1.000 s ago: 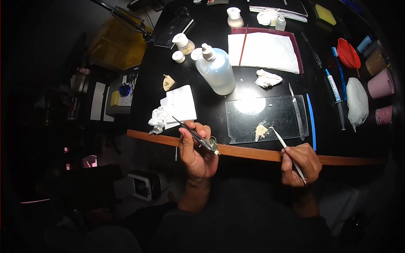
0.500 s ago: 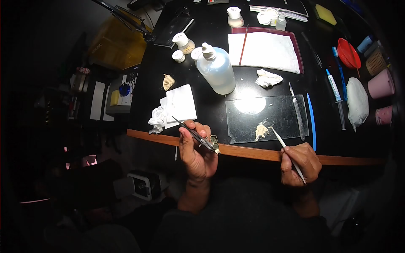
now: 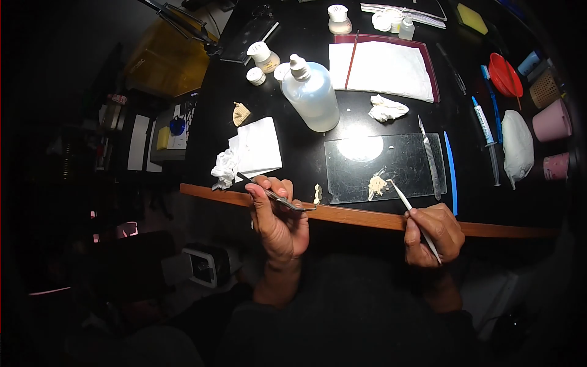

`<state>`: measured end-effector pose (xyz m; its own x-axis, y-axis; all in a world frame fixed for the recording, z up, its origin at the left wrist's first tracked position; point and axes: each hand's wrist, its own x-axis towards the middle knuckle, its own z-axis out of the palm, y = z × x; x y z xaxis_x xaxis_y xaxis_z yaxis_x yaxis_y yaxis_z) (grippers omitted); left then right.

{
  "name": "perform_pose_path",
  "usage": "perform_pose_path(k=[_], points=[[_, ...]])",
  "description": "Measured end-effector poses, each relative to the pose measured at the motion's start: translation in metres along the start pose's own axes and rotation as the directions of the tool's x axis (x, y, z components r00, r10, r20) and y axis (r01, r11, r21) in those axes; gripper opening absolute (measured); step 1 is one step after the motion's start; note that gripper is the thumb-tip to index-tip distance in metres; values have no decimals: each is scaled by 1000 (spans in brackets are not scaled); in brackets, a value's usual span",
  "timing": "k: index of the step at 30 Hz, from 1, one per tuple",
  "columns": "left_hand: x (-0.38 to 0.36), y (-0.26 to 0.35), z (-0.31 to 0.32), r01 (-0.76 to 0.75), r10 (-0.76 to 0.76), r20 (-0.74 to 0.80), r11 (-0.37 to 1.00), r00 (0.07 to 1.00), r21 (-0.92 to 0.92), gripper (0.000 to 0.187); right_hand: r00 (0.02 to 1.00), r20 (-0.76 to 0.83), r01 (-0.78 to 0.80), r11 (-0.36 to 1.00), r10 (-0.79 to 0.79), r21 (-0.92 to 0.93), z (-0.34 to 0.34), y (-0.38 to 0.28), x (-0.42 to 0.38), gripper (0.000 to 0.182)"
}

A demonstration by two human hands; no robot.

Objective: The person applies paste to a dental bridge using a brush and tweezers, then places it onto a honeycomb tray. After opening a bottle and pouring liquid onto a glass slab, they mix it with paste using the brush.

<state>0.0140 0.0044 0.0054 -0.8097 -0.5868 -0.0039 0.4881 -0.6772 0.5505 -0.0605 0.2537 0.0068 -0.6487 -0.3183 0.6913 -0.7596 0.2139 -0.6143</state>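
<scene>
My left hand (image 3: 278, 229) is closed around a slim dark metal clamp-like tool (image 3: 298, 208), above the table's wooden front edge. At the tool's tip stands a small cream, tooth-shaped row (image 3: 317, 194), apparently gripped by it; the contact is too small to make out. Between the fingers of my right hand (image 3: 437, 232) is a thin white carving instrument (image 3: 401, 195), pinched like a pen. Its tip reaches the right side of a smeared beige paste (image 3: 376, 185). That paste lies on a scratched glass slab (image 3: 348, 174).
A scalpel handle (image 3: 431, 160) rests on the slab's right side, with a blue strip (image 3: 451, 171) beyond it. Behind the slab are a large squeeze bottle (image 3: 312, 101) and crumpled tissue (image 3: 387, 109). White paper (image 3: 260, 145) lies left, a brush (image 3: 352, 60) on a covered tray (image 3: 435, 79).
My left hand has shifted slightly left and rotated the tool, so the tooth-shaped row now stands upright at its tip. My right hand has barely moved; the whole view has shifted slightly.
</scene>
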Motion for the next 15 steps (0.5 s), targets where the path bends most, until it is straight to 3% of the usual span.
perform_pose_path(k=[11,15], points=[[4,6,7,33,-44,-69,989,997,-142,33,1000,-7,3,1000,-4,-16,1,0,-1,18],[5,9,7,35,-57,-160,990,986,-136,33,1000,4,-2,999,2,-33,0,-1,0,19]])
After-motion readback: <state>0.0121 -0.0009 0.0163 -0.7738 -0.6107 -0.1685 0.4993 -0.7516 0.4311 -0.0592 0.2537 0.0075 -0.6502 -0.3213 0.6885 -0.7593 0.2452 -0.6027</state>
